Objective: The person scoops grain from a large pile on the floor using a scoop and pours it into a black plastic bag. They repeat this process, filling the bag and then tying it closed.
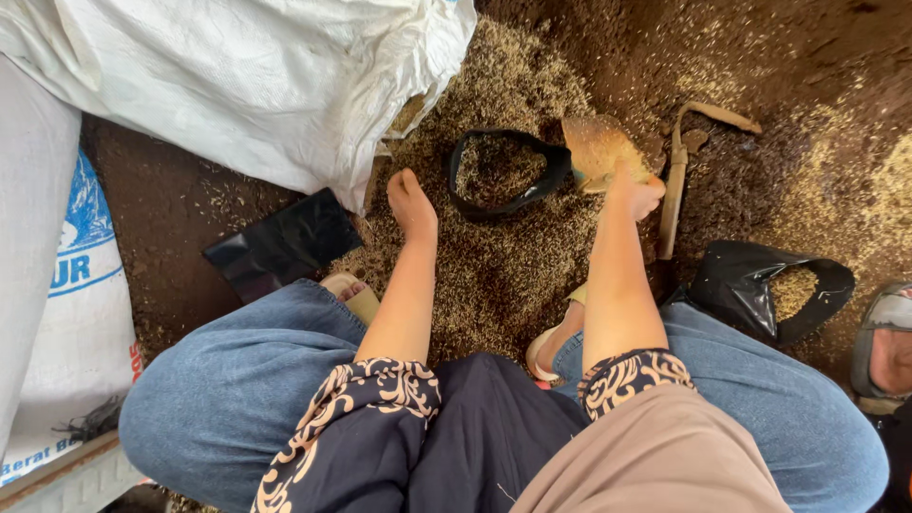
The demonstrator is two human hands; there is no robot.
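Observation:
My right hand (635,192) grips a tan scoop (598,147) heaped with pale husks, held at the right rim of a small black bag (546,176) that stands open on the husk pile. The bag holds some husks. My left hand (413,204) rests on the husks just left of the bag, apart from its rim. Its fingers point down and away, so I cannot see whether they hold anything. I am squatting, with my knees in blue jeans on either side.
A big white sack (256,85) lies at the upper left. Flat black bags (285,242) lie beside my left knee. A second open black bag (750,280) with husks sits at right, next to a wooden-handled tool (673,190). Another person's sandalled foot (888,347) is at the right edge.

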